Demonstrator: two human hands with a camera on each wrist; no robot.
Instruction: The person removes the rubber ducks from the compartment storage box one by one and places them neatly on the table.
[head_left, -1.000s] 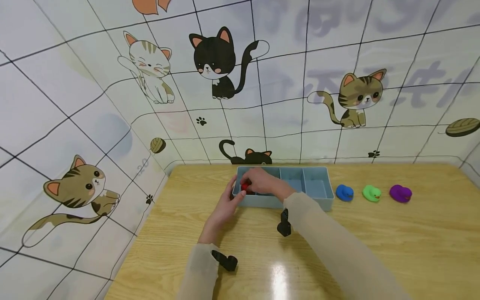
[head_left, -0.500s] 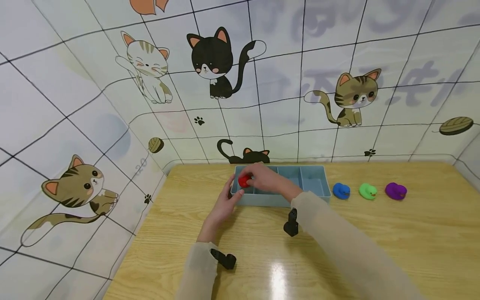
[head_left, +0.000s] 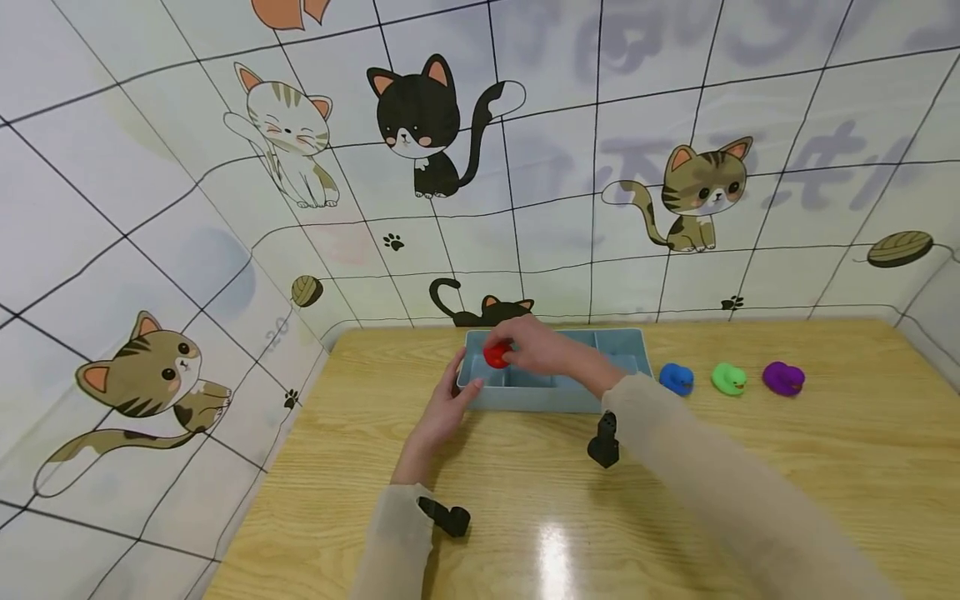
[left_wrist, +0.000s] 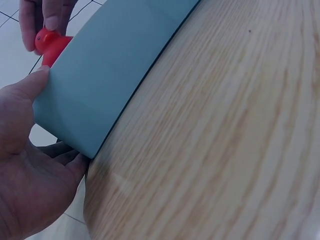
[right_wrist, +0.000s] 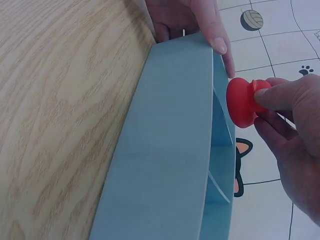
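A red rubber duck (head_left: 495, 356) is pinched between the thumb and fingers of my right hand (head_left: 542, 347), held above the left part of a blue-grey divided box (head_left: 540, 401). In the right wrist view the duck (right_wrist: 241, 103) shows clear of the box rim. My left hand (head_left: 444, 410) grips the box's left end, its thumb on the front rim and the other fingers round the side. The left wrist view shows that thumb at the corner of the box (left_wrist: 110, 65), just below the duck (left_wrist: 51, 46).
To the right of the box, a blue duck (head_left: 677, 379), a green duck (head_left: 728, 379) and a purple duck (head_left: 783, 378) stand in a row on the wooden table (head_left: 510, 500). A wall covering with cartoon cats (head_left: 417, 117) rises behind the table.
The red duck has come up out of the box's left compartment in my right hand, then shifted slightly right. My left hand has kept its hold on the box end.
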